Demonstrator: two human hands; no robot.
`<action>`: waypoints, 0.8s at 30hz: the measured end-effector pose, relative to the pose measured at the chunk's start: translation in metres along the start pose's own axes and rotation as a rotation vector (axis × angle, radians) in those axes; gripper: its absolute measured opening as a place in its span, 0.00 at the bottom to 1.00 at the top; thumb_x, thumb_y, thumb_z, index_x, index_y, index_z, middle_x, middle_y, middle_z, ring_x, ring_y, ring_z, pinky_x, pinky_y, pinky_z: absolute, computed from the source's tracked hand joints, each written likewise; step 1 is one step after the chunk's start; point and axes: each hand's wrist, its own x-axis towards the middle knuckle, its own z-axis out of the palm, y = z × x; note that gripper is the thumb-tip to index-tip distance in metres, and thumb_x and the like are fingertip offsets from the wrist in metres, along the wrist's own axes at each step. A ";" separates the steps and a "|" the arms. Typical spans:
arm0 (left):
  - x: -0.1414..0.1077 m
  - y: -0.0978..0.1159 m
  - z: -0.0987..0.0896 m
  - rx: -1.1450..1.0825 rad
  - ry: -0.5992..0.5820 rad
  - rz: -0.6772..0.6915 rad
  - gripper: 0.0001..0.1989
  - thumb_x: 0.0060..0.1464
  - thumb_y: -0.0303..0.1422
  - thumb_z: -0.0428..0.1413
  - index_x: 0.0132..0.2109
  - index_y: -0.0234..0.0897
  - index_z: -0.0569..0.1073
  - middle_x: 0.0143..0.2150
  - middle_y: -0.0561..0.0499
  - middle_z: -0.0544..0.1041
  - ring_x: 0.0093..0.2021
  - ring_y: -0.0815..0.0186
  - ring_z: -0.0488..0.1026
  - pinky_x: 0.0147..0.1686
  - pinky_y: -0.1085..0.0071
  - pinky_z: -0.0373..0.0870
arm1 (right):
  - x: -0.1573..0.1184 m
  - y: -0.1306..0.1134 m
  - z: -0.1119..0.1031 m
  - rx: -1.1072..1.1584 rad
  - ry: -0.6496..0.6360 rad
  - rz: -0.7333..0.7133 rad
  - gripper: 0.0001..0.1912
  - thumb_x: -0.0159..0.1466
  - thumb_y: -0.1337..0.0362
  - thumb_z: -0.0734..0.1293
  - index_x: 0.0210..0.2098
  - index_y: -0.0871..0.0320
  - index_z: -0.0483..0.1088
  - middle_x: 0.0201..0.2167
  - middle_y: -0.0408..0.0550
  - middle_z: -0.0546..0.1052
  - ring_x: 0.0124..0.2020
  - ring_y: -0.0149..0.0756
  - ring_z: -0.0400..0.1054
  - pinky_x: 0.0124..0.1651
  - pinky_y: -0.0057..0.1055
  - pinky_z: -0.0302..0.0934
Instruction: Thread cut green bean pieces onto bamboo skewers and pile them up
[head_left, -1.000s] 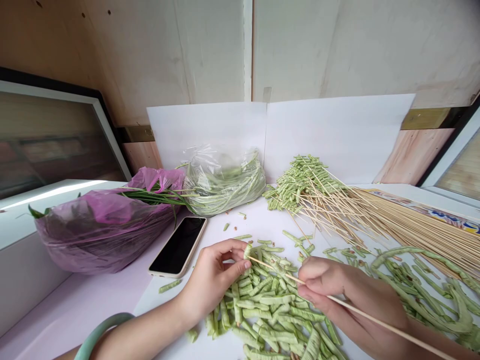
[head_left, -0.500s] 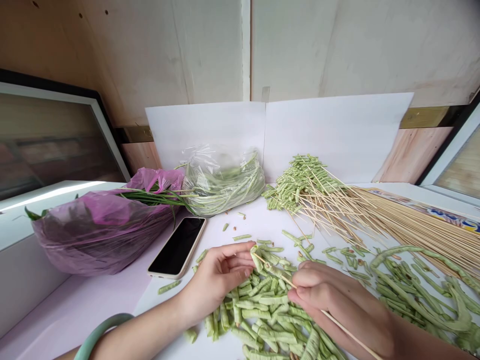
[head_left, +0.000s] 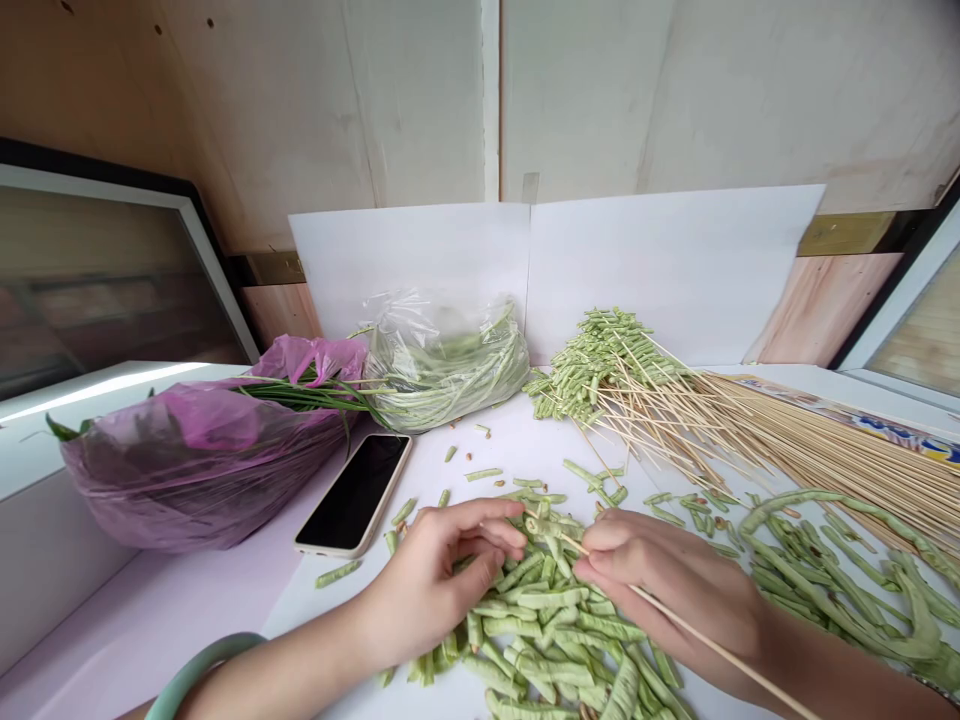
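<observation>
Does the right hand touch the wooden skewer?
Touching: the head view shows the right hand pinching the wooden skewer between its fingertips.

A white table (head_left: pixel 517 440) bears cut beans (head_left: pixel 540 640), skewers (head_left: pixel 817 430), a phone (head_left: pixel 356 495).

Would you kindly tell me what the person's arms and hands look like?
The left hand and right hand are bare, with no gloves or sleeves in view. A smooth, pale green bangle circles the left forearm; the right forearm may bear a thin band.
</observation>
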 end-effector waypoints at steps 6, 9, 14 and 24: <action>0.002 0.019 -0.005 0.540 -0.239 0.226 0.14 0.56 0.30 0.54 0.49 0.35 0.75 0.42 0.43 0.79 0.44 0.58 0.73 0.48 0.65 0.66 | 0.008 -0.004 -0.018 -0.098 0.077 0.124 0.12 0.65 0.78 0.61 0.37 0.54 0.59 0.28 0.45 0.69 0.26 0.34 0.65 0.27 0.30 0.62; 0.001 0.025 -0.004 0.608 -0.402 0.273 0.19 0.56 0.34 0.56 0.55 0.37 0.73 0.49 0.41 0.76 0.51 0.56 0.69 0.53 0.64 0.63 | 0.008 -0.006 -0.022 -0.133 0.137 0.142 0.10 0.65 0.76 0.61 0.38 0.54 0.61 0.30 0.47 0.72 0.26 0.34 0.68 0.28 0.30 0.64; 0.000 0.029 -0.004 0.641 -0.496 0.335 0.18 0.57 0.34 0.56 0.55 0.43 0.74 0.52 0.42 0.76 0.51 0.55 0.69 0.56 0.62 0.60 | 0.007 -0.005 -0.021 -0.132 0.111 0.128 0.10 0.65 0.77 0.61 0.37 0.54 0.61 0.30 0.47 0.72 0.25 0.34 0.67 0.27 0.31 0.64; 0.001 0.010 -0.005 0.400 -0.076 0.181 0.13 0.61 0.32 0.50 0.43 0.39 0.80 0.39 0.44 0.81 0.41 0.60 0.73 0.44 0.66 0.67 | 0.005 -0.006 -0.020 -0.135 0.119 0.150 0.11 0.65 0.77 0.61 0.38 0.52 0.61 0.30 0.46 0.73 0.25 0.35 0.68 0.26 0.31 0.63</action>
